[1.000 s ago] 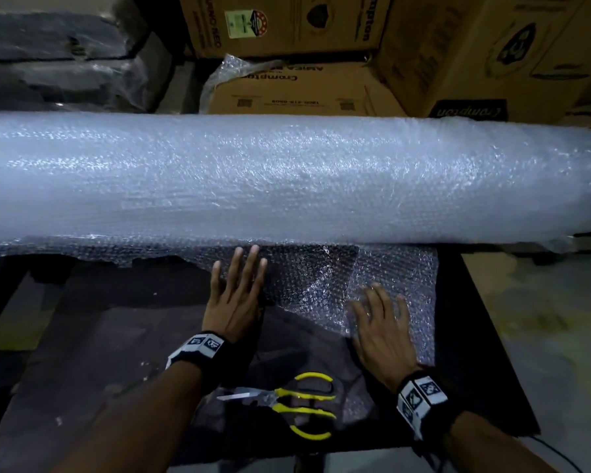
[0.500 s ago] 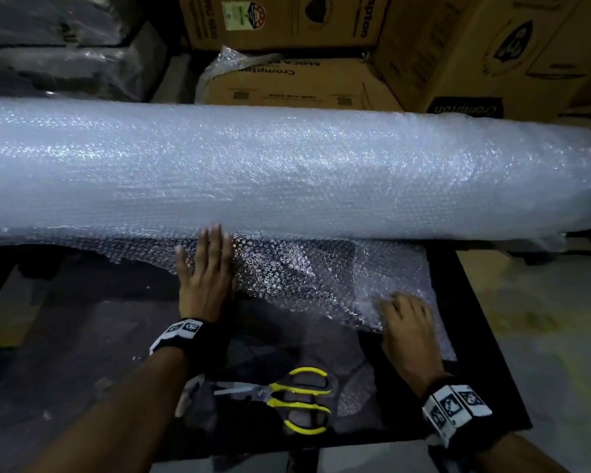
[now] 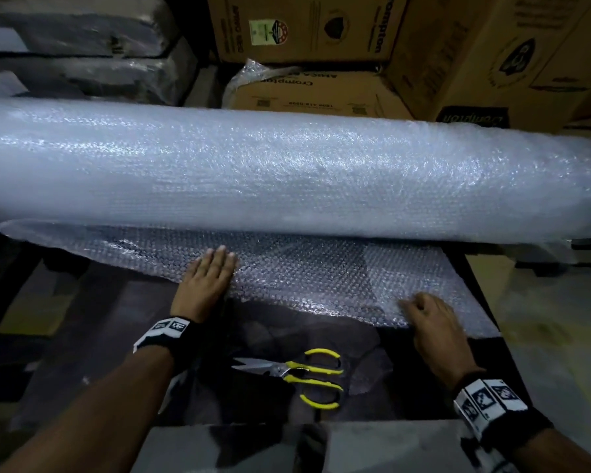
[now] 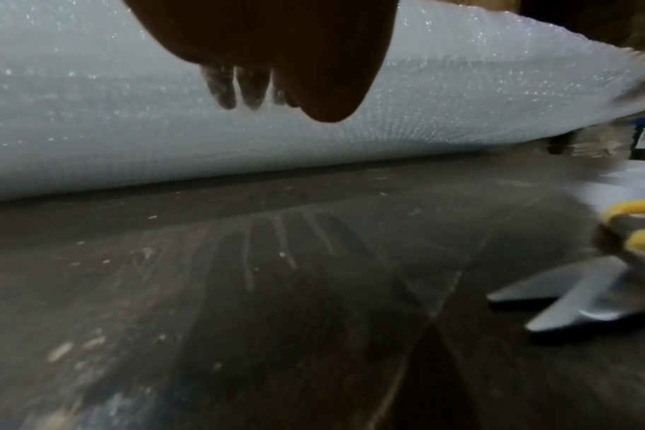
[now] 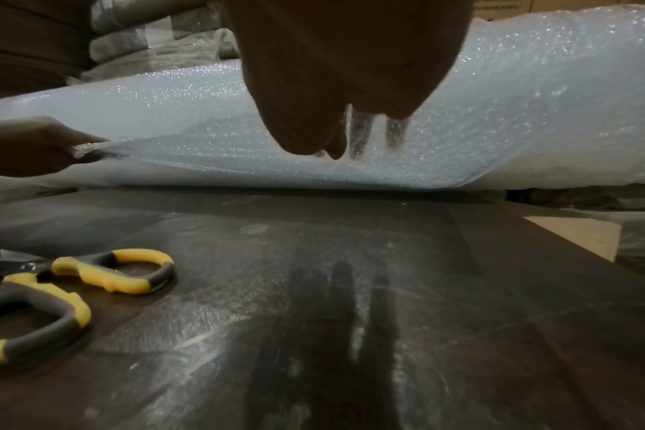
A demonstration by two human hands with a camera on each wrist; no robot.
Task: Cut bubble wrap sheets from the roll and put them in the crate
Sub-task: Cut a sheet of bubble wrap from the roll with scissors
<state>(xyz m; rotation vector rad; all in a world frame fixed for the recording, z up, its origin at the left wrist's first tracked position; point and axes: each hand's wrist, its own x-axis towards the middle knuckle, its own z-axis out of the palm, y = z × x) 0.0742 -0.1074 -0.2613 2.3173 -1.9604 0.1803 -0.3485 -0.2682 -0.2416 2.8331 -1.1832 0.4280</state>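
Note:
A big bubble wrap roll (image 3: 287, 172) lies across the far side of the dark table (image 3: 99, 319). A loose sheet (image 3: 321, 278) runs from under the roll toward me and is lifted off the table. My left hand (image 3: 215, 264) holds the sheet's left edge, straight fingers on top and thumb beneath; the right wrist view shows it pinching that edge. My right hand (image 3: 420, 312) grips the sheet's near right edge with curled fingers. Both wrist views show fingers through the film. Yellow-handled scissors (image 3: 297, 372) lie between my forearms, untouched.
Cardboard boxes (image 3: 304, 25) are stacked behind the roll, and dark wrapped bundles (image 3: 75, 46) sit at the back left. Bare floor (image 3: 553, 319) lies past the table's right edge. A grey surface (image 3: 389, 445) shows at the near edge.
My hands have spread apart. The left went left, the right went right and toward me and curled onto the sheet. The sheet is drawn out wider and smoother.

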